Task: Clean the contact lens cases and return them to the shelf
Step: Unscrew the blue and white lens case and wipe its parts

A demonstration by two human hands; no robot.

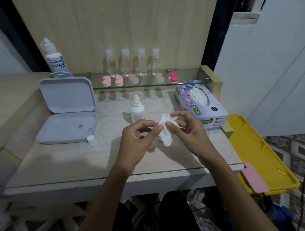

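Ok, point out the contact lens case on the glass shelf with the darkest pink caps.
It is the hot-pink contact lens case at the right end of the row on the glass shelf, nearest the tissue box. The other four cases have pale pink caps.

The solution bottle [53,57] at the shelf's left end reads "DREAM EYE"; the tissue box [201,106] at the tabletop's right edge reads "Mysoft" and "Soft".
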